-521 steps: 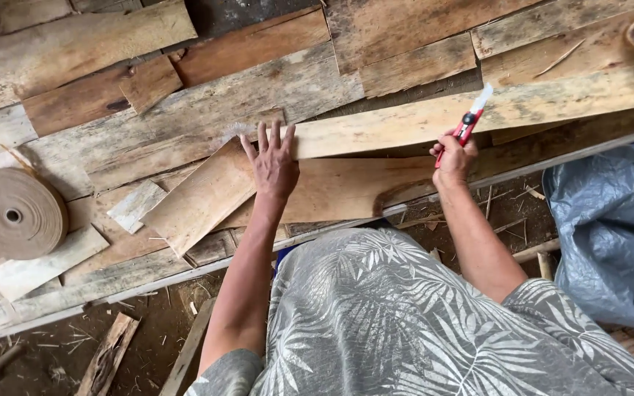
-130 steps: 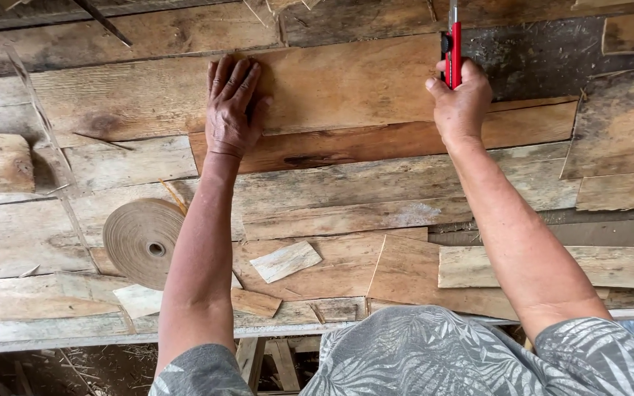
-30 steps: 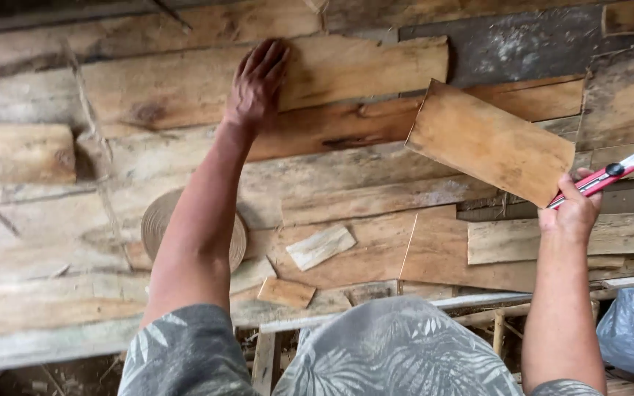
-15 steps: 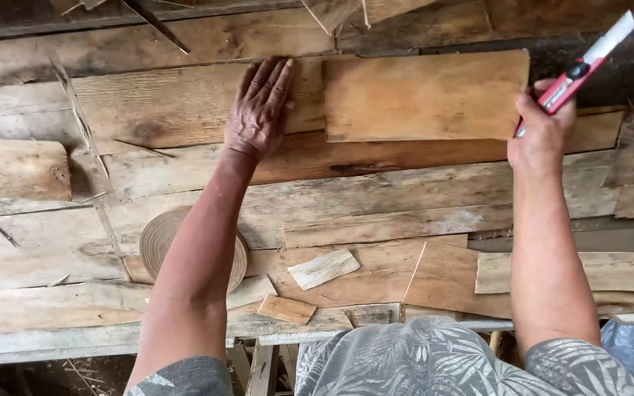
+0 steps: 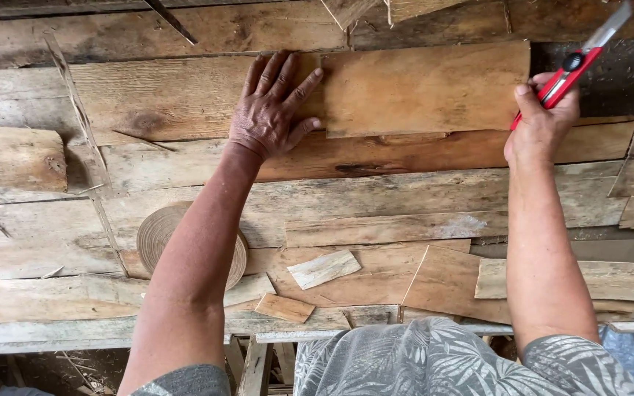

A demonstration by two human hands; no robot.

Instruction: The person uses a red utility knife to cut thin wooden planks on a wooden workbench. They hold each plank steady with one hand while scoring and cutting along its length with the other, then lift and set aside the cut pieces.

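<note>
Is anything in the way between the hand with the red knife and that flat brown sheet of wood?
Nothing visible. The right hand holds the red knife just past the veneer sheet's right edge, with only bare boards between. The left hand presses the sheet's other end.

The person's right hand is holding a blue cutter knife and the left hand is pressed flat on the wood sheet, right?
Not quite. The cutter knife in the right hand is red, not blue, as the head view shows. The left hand does lie flat on the wood sheet.
</note>
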